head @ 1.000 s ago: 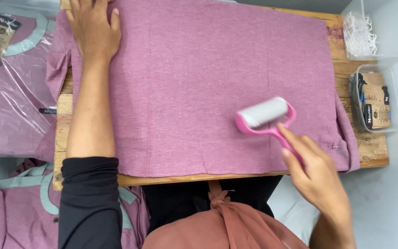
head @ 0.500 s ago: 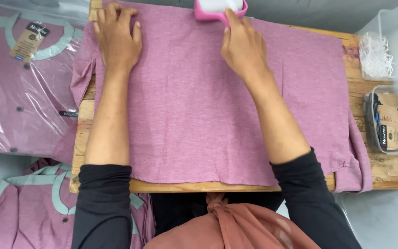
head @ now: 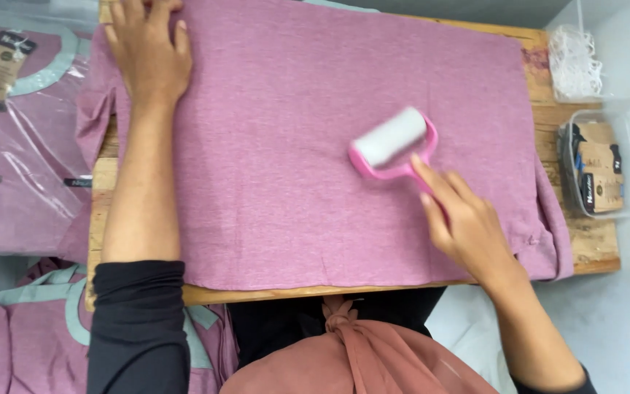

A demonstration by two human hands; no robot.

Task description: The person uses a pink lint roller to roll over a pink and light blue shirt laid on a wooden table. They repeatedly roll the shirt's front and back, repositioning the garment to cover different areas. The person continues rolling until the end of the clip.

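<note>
A mauve-pink garment (head: 293, 146) lies spread flat over a wooden table (head: 585, 252). My left hand (head: 147, 55) presses palm-down on its far left corner, fingers apart. My right hand (head: 464, 222) grips the pink handle of a lint roller (head: 394, 142), whose white roll rests on the cloth right of the middle. The handle's end is hidden in my palm.
Bagged pink shirts with pale green collars (head: 16, 131) lie left of the table, and more (head: 30, 343) at the lower left. A clear box of white strings (head: 574, 62) and a clear box of tags (head: 599, 175) stand at the right edge.
The roller has come back from the far edge of the garment toward me and to the right. My left hand has stayed pressed on the far left corner.
</note>
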